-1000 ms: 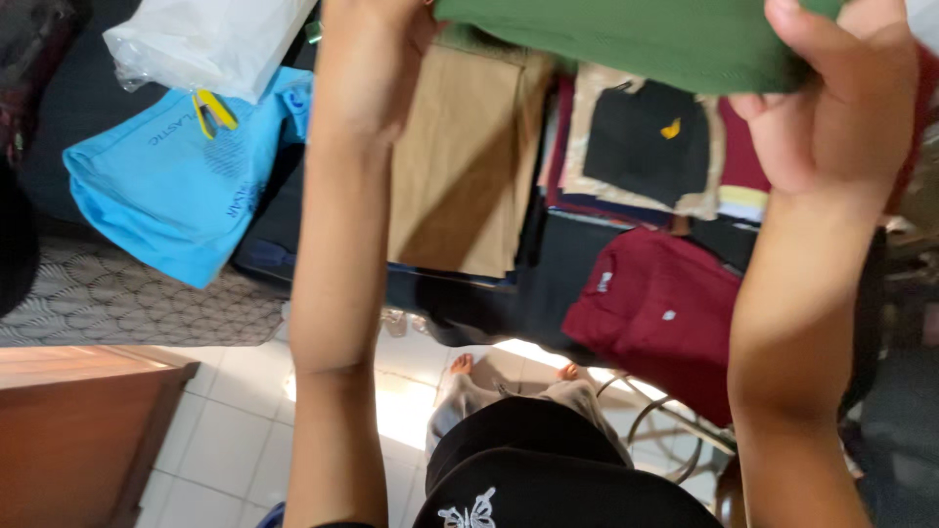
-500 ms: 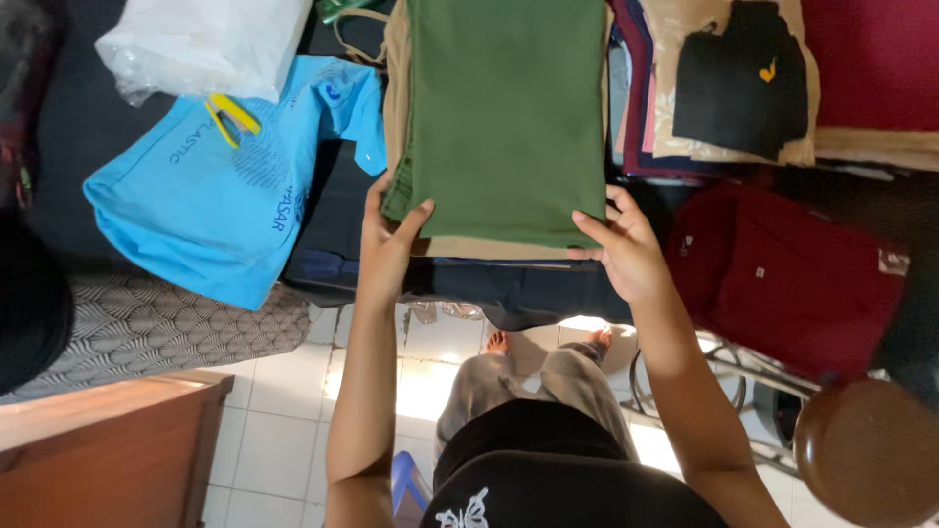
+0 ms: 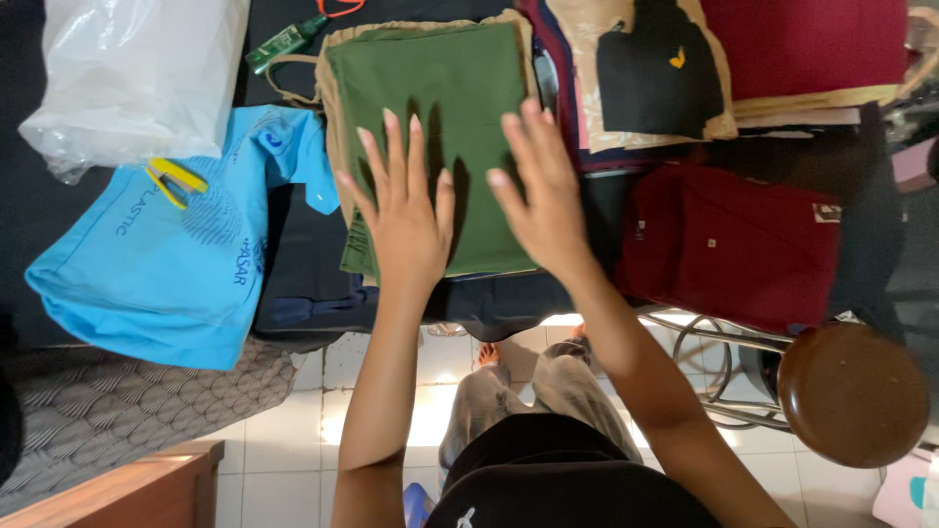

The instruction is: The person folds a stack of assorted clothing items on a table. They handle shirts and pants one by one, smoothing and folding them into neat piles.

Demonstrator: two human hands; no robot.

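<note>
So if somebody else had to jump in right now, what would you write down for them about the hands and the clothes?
Left hand: flat, fingers spread, pressing on the folded green cloth; holds nothing.
Right hand: also flat on the green cloth, holding nothing.
The green cloth lies folded on top of a tan cloth, on the dark table. A blue bag with a yellow clip is to the left, a dark red garment to the right.
Done: the green cloth is folded and laid down.
Left: probably the last smoothing. Other folded pieces lie at the top right.
</note>
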